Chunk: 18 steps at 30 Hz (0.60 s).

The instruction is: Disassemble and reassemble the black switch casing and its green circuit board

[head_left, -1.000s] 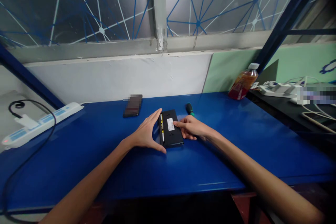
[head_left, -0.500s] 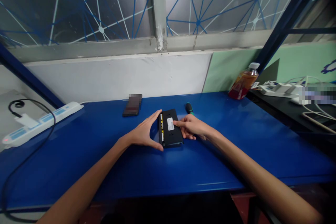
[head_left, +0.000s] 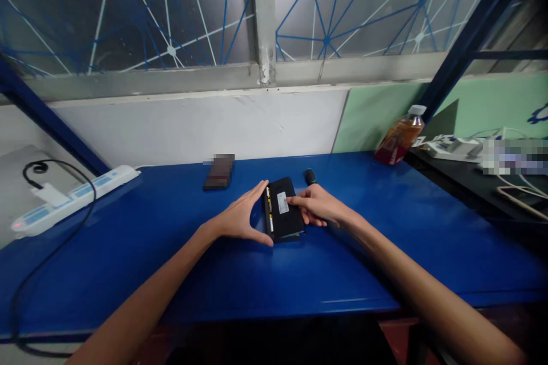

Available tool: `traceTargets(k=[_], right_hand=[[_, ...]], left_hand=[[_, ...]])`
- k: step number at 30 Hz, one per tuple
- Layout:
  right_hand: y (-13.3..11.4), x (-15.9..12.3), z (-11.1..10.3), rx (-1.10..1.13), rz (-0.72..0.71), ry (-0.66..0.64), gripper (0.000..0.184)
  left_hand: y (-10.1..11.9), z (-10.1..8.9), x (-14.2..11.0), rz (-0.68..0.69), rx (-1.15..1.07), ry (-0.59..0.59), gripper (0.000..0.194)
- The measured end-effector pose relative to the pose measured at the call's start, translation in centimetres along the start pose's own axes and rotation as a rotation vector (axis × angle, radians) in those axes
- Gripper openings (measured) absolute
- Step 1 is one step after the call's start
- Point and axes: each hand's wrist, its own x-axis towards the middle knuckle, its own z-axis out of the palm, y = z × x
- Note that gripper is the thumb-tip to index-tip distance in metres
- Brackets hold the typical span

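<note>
A flat black router [head_left: 289, 219] with a white label on its upper face lies in the middle of the table. Yellow and white ports line its left side. Its top cover sits slightly askew, and a gap shows along the near edge. My left hand [head_left: 240, 217] spans the port side, fingertips at the far left corner and thumb at the near left corner. On the opposite side, my right hand [head_left: 319, 204] pinches the cover's right edge, thumb on top beside the label and fingers curled below. Just beyond that hand lies a dark green-and-black handle [head_left: 310, 176], partly hidden.
A dark phone-like slab [head_left: 220, 172] lies toward the back of the blue table [head_left: 240, 285]. The left side holds a white power strip [head_left: 98, 185] with a black cable [head_left: 81, 231]. A drink bottle [head_left: 398, 137] stands at the back right, near cables on a black surface [head_left: 514, 205].
The cover's right side has been raised and turned slightly, so the ports show less and the near gap is wider. Both hands keep their places on the router. The whole view has shifted slightly.
</note>
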Motion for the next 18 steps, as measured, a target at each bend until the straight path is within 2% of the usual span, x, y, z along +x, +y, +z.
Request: traceTargets(k=[4, 7, 18], right_hand=[[0.61, 0.63, 0.37, -0.037, -0.031, 0.076, 0.059], [0.77, 0.95, 0.61, -0.039, -0.058, 0.132, 0.056], [0.25, 0.44, -0.20, 0.019, -0.033, 0.056, 0.049]], left_hand=[[0.08, -0.09, 0.02, 0.004, 0.002, -0.002, 0.134], [0.21, -0.10, 0.05, -0.003, 0.009, 0.000, 0.135], [0.27, -0.19, 0.01, 0.007, 0.009, -0.011, 0.132]])
